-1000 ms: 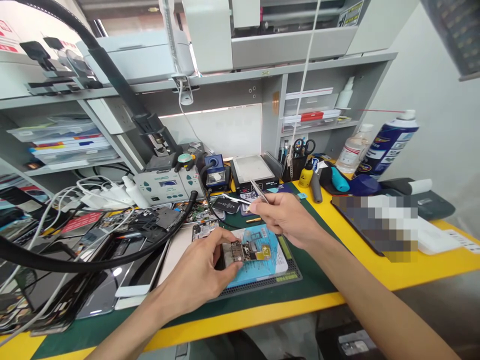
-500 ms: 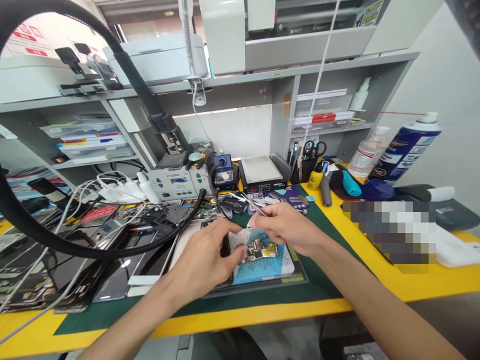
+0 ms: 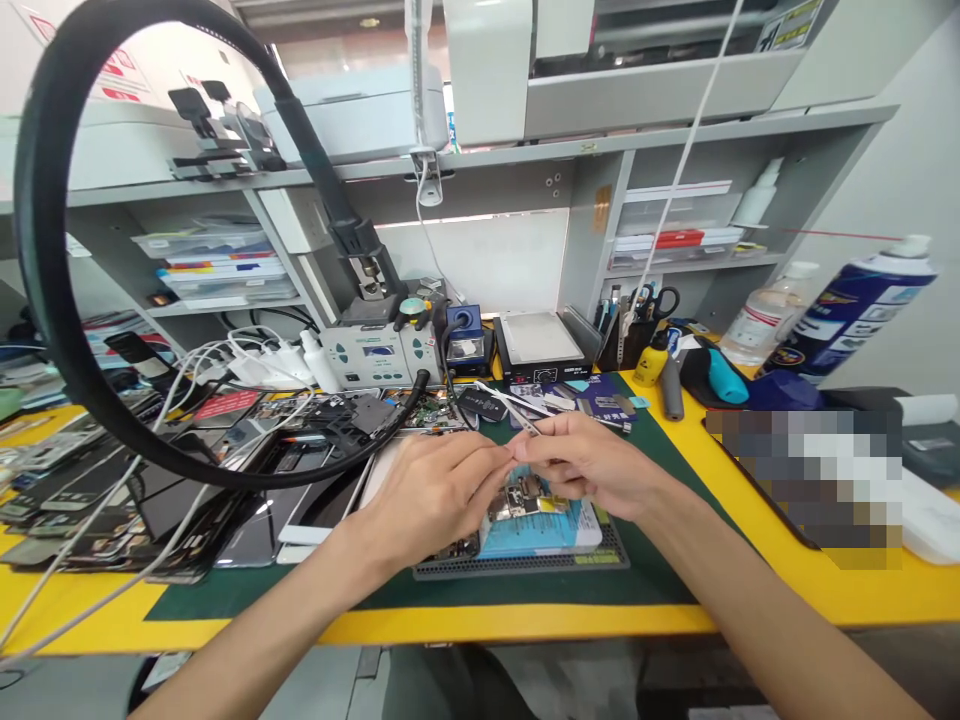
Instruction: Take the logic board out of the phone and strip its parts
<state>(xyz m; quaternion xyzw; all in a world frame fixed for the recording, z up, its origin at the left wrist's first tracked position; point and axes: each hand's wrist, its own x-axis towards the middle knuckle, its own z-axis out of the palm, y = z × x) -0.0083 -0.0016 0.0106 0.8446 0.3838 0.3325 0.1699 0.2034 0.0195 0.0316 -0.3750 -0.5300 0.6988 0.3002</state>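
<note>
Right hand [image 3: 592, 465] pinching slim silver metal tweezers [image 3: 517, 412], left hand [image 3: 442, 490] pinched closed alongside, contents unclear, over small circuit board [image 3: 529, 503]

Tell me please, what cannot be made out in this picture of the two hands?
Head view only:
- What the left hand pinches: too small, hidden by fingers.
- Circuit board: mostly covered by both hands.
- Tweezers: lower end hidden inside the right hand.
- Flat dark thing at right: blurred by a mosaic.
</note>
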